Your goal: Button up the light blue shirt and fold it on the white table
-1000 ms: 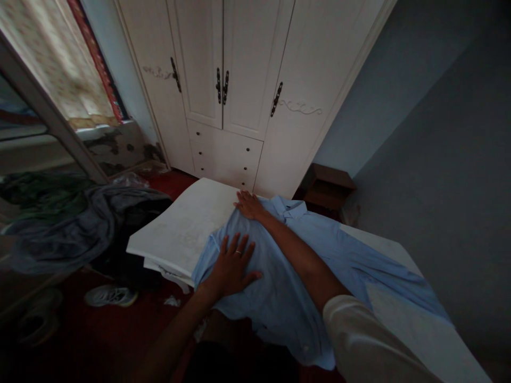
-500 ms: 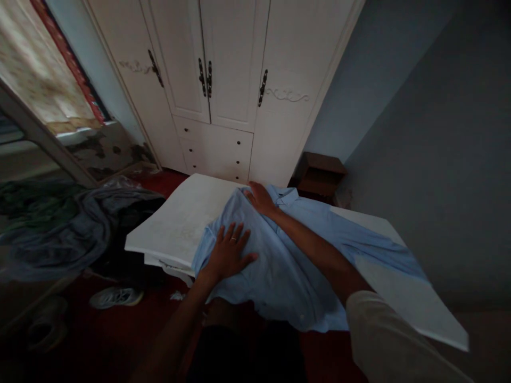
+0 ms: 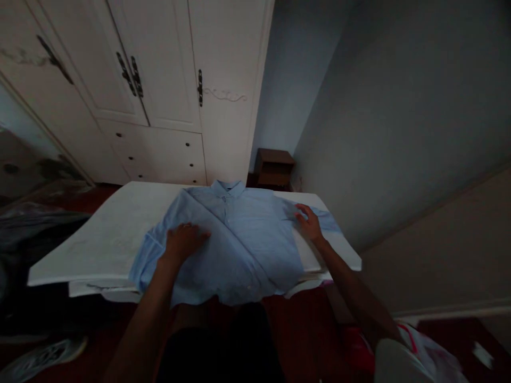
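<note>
A light blue collared shirt (image 3: 243,234) lies spread over a white table (image 3: 99,229), its collar at the far edge and its hem hanging over the near edge. My left hand (image 3: 186,242), a ring on one finger, rests flat on the left side of the shirt with the thumb apart. Its other fingers are partly in shadow. Over the sleeve that stretches to the right, my right hand (image 3: 309,222) is open, fingers a little bent and apart. The left sleeve is folded in under or beside the body; I cannot tell which.
A white wardrobe (image 3: 159,101) with dark handles stands behind the table. Right of it is a small brown cabinet (image 3: 274,165). Dark clothing (image 3: 35,234) is heaped at the left, and a shoe (image 3: 48,356) lies on the red floor. A grey wall (image 3: 399,133) runs along the right.
My view has turned to the right. My right hand has left the area by the collar and moved right to the far sleeve. The shirt's front now lies flatter; my left hand stays on it.
</note>
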The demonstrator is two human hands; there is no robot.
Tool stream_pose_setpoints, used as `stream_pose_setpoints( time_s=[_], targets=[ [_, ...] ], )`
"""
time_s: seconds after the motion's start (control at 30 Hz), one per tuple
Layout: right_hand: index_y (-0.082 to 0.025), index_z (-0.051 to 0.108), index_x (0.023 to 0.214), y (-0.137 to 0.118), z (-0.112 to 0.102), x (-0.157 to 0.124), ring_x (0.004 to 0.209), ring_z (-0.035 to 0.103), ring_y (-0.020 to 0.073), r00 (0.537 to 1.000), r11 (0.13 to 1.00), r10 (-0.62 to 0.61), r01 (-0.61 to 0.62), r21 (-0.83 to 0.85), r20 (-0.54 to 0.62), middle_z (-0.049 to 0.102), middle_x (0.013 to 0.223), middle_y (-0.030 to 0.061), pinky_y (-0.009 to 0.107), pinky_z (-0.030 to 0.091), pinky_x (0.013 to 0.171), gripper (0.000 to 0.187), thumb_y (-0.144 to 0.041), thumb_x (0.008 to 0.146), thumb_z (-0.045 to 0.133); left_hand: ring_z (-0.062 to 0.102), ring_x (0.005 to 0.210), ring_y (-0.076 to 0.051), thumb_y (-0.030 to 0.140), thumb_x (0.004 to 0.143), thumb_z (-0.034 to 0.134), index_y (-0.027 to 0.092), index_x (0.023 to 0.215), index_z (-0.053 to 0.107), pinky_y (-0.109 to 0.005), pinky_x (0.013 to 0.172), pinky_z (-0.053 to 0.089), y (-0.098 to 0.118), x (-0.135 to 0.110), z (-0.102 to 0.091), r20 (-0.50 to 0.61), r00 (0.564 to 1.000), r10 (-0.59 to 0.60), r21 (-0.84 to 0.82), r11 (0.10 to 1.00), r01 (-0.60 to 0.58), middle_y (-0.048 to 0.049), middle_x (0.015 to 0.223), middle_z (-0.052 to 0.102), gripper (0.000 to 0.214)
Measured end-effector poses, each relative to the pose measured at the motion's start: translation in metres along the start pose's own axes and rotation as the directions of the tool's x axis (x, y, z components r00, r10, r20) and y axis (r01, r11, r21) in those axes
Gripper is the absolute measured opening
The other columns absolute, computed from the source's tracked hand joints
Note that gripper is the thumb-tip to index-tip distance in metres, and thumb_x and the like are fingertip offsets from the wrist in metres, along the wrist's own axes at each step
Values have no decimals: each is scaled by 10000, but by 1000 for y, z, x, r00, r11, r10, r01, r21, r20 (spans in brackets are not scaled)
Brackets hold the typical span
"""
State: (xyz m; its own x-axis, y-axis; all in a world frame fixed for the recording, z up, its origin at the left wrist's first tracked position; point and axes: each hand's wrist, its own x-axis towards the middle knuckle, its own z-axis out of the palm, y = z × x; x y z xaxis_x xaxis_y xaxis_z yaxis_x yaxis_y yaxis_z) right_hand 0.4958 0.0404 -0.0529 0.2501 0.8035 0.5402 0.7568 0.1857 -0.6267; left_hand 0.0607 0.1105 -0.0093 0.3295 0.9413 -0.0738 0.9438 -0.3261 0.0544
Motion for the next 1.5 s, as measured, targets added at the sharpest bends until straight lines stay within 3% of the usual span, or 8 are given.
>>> stream_pose_setpoints(
  time_s=[0.13, 0.37, 0.63, 0.9, 1.07, 1.3, 1.4, 1.5],
  targets=[
    [-167, 587, 1181, 47, -56, -27, 1114, 604, 255, 985, 972, 118, -140, -186, -124, 634, 1198, 153, 470, 476, 980, 390, -353, 871, 439, 357, 1368, -371, 520, 918, 345, 86, 1277, 542, -588, 1032, 357, 43, 14, -5, -62, 998, 13, 1, 1000, -13, -226, 1425, 462, 596],
    [-155, 647, 1153, 83, -93, -44, 1237, 532, 258, 987, 915, 158, -154, -372, -19, 620, 1269, 132, 471, 375, 1101, 452, -147, 720, 515, 207, 1446, -340, 531, 923, 380, 76, 1445, 371, -543, 1143, 223, 126, 15, 24, -186, 900, 395, 16, 917, -399, -205, 1523, 322, 693],
    [-199, 734, 893, 88, -110, -44, 1047, 637, 225, 979, 884, 202, -168, -436, 33, 716, 1068, 104, 404, 461, 1006, 221, -198, 813, 527, 315, 1403, -344, 570, 936, 309, 78, 1418, 429, -548, 1150, 174, 131, 13, 49, -232, 882, 410, 88, 912, -401, -203, 1498, 369, 699],
    [-179, 691, 972, 33, -99, -33, 999, 611, 242, 988, 901, 104, -144, -410, -118, 681, 1039, 123, 409, 477, 925, 296, -193, 895, 405, 321, 1399, -354, 572, 930, 309, 116, 1413, 450, -567, 1136, 198, 133, 11, 48, -239, 880, 411, 86, 911, -402, -196, 1487, 391, 679],
    [-211, 697, 909, -27, -67, -44, 1010, 591, 236, 990, 933, -93, 125, -337, 109, 691, 1024, 89, 398, 465, 929, 266, -95, 866, 461, 335, 1390, -363, 553, 933, 312, 110, 1407, 455, -585, 1128, 204, 133, 10, 47, -249, 879, 407, 53, 912, -408, -209, 1483, 388, 665],
    [-227, 693, 965, -77, -20, -78, 991, 610, 203, 900, 938, -222, 303, -171, 375, 696, 1019, 58, 370, 490, 919, 218, -212, 943, 477, 335, 1389, -364, 544, 941, 315, 91, 1411, 444, -569, 1131, 204, 134, 10, 46, -238, 883, 403, 73, 915, -398, -204, 1491, 379, 666],
    [-252, 665, 1109, -84, -29, -81, 1066, 595, 196, 915, 943, -253, 305, -130, 313, 673, 1112, 62, 378, 482, 966, 254, -308, 965, 464, 328, 1390, -371, 544, 944, 307, 66, 1408, 443, -569, 1130, 203, 134, 9, 46, -246, 880, 407, 73, 913, -402, -212, 1490, 378, 680],
    [-274, 604, 1237, -76, -59, -75, 1161, 551, 210, 972, 947, -203, 225, -229, 117, 622, 1213, 74, 413, 440, 1033, 321, -342, 963, 452, 327, 1388, -380, 539, 942, 315, 56, 1404, 448, -571, 1130, 203, 134, 10, 46, -243, 881, 406, 65, 913, -403, -216, 1490, 376, 682]
  ],
)
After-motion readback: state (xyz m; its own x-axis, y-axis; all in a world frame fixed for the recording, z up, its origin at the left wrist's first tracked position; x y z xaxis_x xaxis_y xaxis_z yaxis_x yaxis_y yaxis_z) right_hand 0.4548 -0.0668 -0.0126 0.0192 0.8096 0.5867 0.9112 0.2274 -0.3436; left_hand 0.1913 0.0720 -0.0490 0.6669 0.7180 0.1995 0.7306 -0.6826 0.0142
